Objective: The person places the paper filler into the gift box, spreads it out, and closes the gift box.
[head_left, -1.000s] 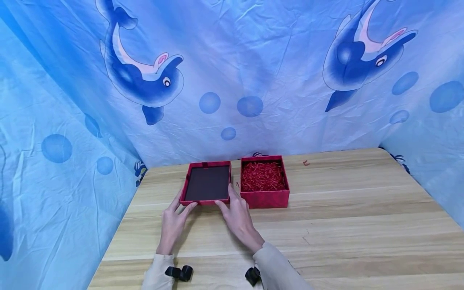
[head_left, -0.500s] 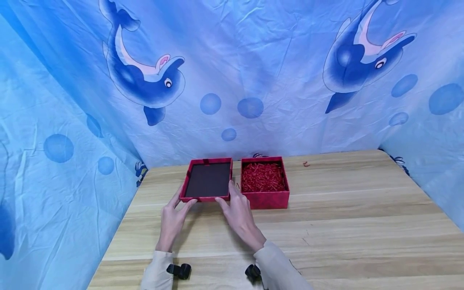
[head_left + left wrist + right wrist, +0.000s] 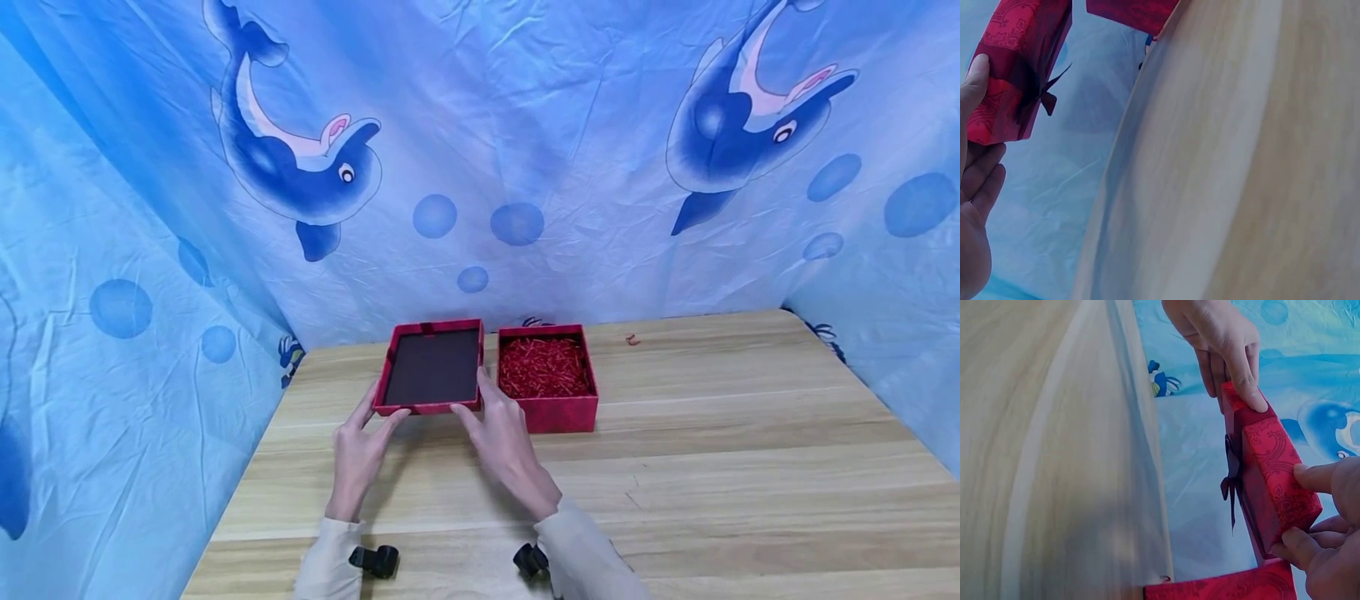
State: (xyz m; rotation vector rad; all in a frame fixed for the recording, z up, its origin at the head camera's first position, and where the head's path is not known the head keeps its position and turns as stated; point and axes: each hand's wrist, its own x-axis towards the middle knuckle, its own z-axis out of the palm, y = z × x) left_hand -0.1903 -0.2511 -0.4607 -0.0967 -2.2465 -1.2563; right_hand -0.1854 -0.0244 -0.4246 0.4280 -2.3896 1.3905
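- Above the far left part of the wooden table (image 3: 712,483), the red lid (image 3: 435,367) is held raised, hollow side up, with a gap shown beneath it in both wrist views.
- Its near left corner is grasped by the left hand (image 3: 357,446), the thumb pressed on the near wall and the fingers set along the left side.
- Its near right corner is grasped likewise by the right hand (image 3: 510,433), with the fingers along the right side.
- Between the lid and the red box (image 3: 558,414), only a narrow gap is seen from the head.
- Behind, the lid's far edge is seen against the blue curtain (image 3: 600,258).
- Right of the box, a broad stretch of pale, streaked wood is shown, with a stray shred (image 3: 632,340) near the far edge.
- The lid's walls are swirl-patterned, its inner floor flat and dark; a dark bow (image 3: 1230,484) is tied on its downward face.
- The deeper, squarish box is filled with crinkled red shreds (image 3: 542,367).
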